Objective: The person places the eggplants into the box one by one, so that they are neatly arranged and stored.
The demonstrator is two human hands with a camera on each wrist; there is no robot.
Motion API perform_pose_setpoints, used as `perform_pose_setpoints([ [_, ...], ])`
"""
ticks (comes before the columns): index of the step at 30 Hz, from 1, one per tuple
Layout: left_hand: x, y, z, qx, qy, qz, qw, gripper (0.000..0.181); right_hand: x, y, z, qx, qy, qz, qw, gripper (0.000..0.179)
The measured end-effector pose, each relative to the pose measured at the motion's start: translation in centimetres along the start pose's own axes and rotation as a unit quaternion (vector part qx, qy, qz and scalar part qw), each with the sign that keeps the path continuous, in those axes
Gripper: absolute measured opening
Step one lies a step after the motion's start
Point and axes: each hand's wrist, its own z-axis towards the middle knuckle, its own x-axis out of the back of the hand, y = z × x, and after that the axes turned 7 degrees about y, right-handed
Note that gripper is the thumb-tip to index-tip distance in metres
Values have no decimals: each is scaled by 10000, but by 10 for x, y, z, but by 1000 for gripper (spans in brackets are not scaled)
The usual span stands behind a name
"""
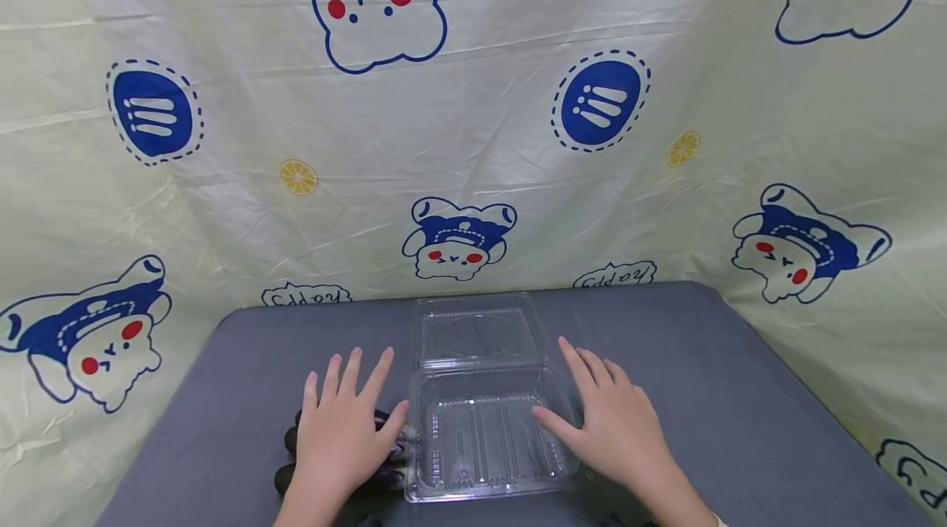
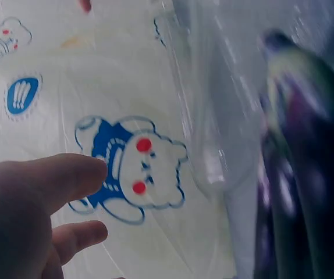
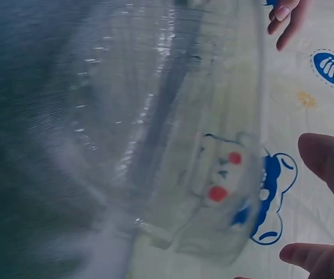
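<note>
A clear plastic clamshell box [image 1: 473, 496] lies open on the table, its lid [image 1: 477, 330] folded back away from me. My left hand [image 1: 344, 428], fingers spread, is over several dark purple eggplants [image 1: 284, 478] beside the box's left edge and hides much of them. Their glossy skins and pale green stem ends show, blurred, among the eggplants [image 2: 306, 145] in the left wrist view. At the box's right side my right hand [image 1: 610, 420] hovers with straight, parted fingers and holds nothing. Its thumb overlaps the box in the head view; whether it touches cannot be told.
The table [image 1: 740, 428] has a grey-blue cloth surface. Behind it and at both sides hangs a pale curtain [image 1: 481, 140] printed with cartoon bears and orange slices. Something dark, too faint to identify, lies below my right hand at the bottom edge.
</note>
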Motion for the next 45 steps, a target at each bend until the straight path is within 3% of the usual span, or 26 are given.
perform_pose_setpoints([
  [6, 2, -25, 1, 72, 301, 124, 9994, 71, -4, 9, -11, -66, -169, 126, 9998, 96],
  [9, 2, -38, 2, 118, 271, 76, 9995, 71, -5, 12, -17, -128, -325, 237, 9991, 102],
  [15, -2, -66, 6, 158, -361, -214, 9990, 74, -7, 16, -30, -239, -725, 718, 9945, 107],
  [23, -16, -94, 14, 269, -1066, -961, 9893, 75, -15, 17, -36, -469, -1446, 1393, 9785, 114],
  [26, -21, -100, 17, 391, -1317, -1363, 9811, 74, -18, 17, -36, -490, -1581, 1546, 9740, 116],
  [30, -26, -106, 18, 472, -1594, -2040, 9648, 70, -21, 17, -36, -529, -1736, 1695, 9687, 118],
  [33, -29, -110, 20, 421, -1574, -2301, 9594, 64, -22, 18, -37, -512, -1756, 1701, 9683, 119],
  [39, -36, -119, 26, 187, -1352, -2305, 9635, 56, -26, 19, -38, -415, -1672, 1650, 9711, 118],
  [45, -41, -125, 32, -24, -1401, -2427, 9599, 53, -29, 19, -39, -349, -1637, 1663, 9718, 118],
])
